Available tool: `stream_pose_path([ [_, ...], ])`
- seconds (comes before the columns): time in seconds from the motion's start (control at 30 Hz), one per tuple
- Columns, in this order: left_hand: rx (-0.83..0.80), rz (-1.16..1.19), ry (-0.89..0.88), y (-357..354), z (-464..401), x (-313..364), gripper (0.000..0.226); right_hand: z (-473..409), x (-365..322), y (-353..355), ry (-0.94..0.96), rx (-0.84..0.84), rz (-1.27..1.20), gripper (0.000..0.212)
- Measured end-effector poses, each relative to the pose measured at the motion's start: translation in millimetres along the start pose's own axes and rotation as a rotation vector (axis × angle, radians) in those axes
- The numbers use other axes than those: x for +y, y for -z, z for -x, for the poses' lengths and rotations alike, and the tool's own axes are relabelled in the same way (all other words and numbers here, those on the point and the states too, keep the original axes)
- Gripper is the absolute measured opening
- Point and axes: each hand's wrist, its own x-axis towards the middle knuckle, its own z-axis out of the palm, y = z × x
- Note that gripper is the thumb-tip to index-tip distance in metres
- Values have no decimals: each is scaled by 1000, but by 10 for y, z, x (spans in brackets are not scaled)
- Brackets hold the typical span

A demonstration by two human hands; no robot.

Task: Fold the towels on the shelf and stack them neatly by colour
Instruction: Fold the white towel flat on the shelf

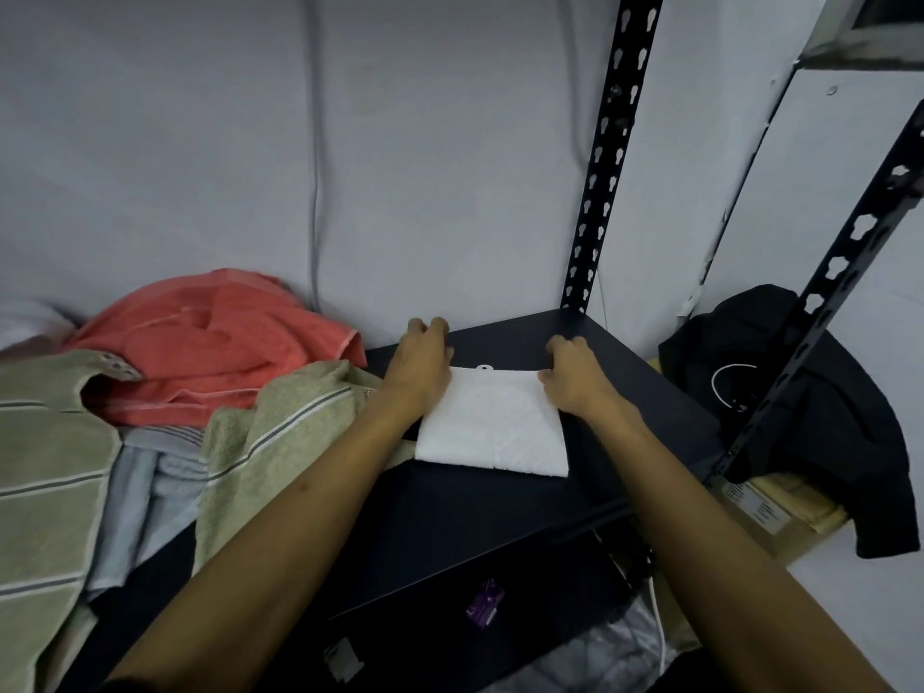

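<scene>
Fingertips of both hands curled away from camera; grip not determinable. Left hand [421, 365] resting on white towel [492, 425], left edge; right hand [575, 377] on right edge. White towel folded square, flat on shelf [625, 362]. Heaped unfolded at left: coral towel [220, 342], green towel [280, 432].
</scene>
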Motion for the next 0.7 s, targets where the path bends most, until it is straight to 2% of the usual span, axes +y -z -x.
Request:
stream_pose_path([
  [0.07, 113, 107, -122, -20, 182, 144, 28, 208, -115, -114, 122, 179, 56, 26],
  [0.1, 72, 133, -178, -70, 280, 181, 31, 315, -151, -199, 168, 215, 53, 29],
  [0.2, -218, -28, -230, -277, 527, 140, 45, 520, -140, -478, 179, 57, 64, 40],
  [0.3, -358, -198, -209, -319, 569, 23, 60, 540, -4, -603, 117, -88, 183, 57],
  [0.57, -459, -222, -113, -151, 683, -252, 63, 568, 316, -346, 124, -216, 335, 57],
  [0.63, -463, -274, -113, -85, 660, -242, 63, 534, 315, -273, 111, -205, 392, 57],
  [0.7, -419, -282, -126, -58, 617, -139, 62, 478, 185, -266, 104, -118, 410, 56],
])
